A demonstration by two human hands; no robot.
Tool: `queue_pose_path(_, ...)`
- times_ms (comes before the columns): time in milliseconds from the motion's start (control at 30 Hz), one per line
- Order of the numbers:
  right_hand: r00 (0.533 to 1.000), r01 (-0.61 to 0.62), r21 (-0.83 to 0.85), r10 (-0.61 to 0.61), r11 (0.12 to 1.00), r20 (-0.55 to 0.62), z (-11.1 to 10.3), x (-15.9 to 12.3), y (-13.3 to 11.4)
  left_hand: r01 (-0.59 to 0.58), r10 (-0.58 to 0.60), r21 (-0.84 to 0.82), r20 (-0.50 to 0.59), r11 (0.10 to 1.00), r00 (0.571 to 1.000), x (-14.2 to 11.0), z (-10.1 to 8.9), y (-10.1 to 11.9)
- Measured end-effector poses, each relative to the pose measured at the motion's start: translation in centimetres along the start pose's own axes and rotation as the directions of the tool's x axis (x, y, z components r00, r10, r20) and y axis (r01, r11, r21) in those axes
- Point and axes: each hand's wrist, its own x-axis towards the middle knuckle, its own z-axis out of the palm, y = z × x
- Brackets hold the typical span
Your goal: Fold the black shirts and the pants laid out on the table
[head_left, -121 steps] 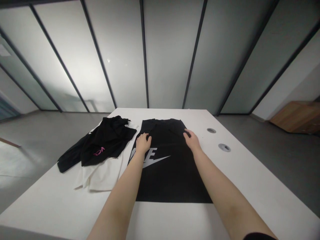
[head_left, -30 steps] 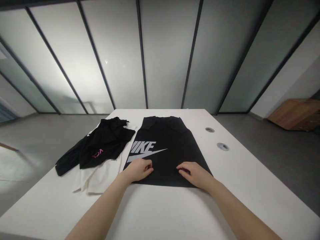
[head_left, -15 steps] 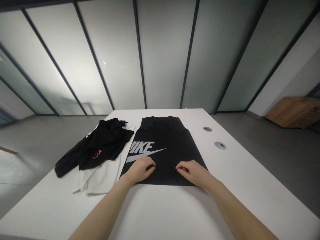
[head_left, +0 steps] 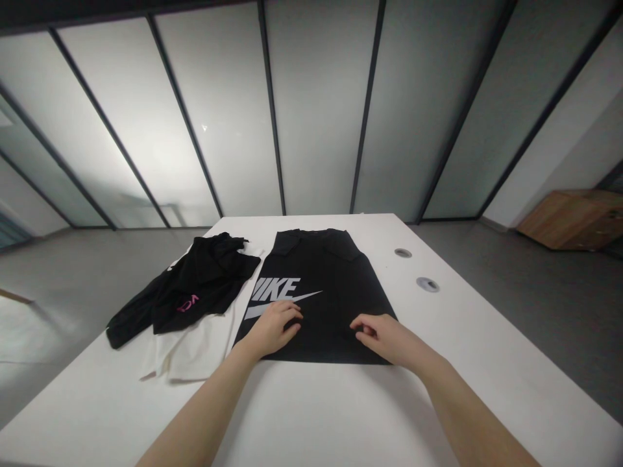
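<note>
A black shirt with a large white logo lies flat on the white table, sleeves folded in, its near edge straight. My left hand rests on the shirt's lower left just below the logo, fingers curled and pressed into the fabric. My right hand sits on the lower right part, thumb and fingers pinched together on the cloth. The two hands are roughly a hand's width apart.
A crumpled black garment with pink lettering lies left of the shirt on top of a white garment. Two round cable holes are in the table at the right. Frosted glass panels stand behind; a wooden cabinet is far right.
Four seconds ago both hands were up near the shirt's collar; they have since come down to its near end, and the shirt looks shorter. Over the last second the hands shifted slightly.
</note>
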Motion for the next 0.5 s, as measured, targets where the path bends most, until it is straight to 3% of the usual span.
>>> queue_pose_path(233, 0.997, -0.021, -0.02, 0.023, 1.0, 0.069, -0.4, -0.4, 0.0, 0.098, -0.084, 0.115, -0.121, 0.989, 0.989, 0.2, 1.5, -2.4)
queue_pose_path(500, 0.997, 0.015, -0.021, -0.013, 1.0, 0.073, -0.1, -0.4, 0.3, 0.368, -0.315, 0.282, -0.216, 0.886, 0.924, -0.8, 3.8, -5.1)
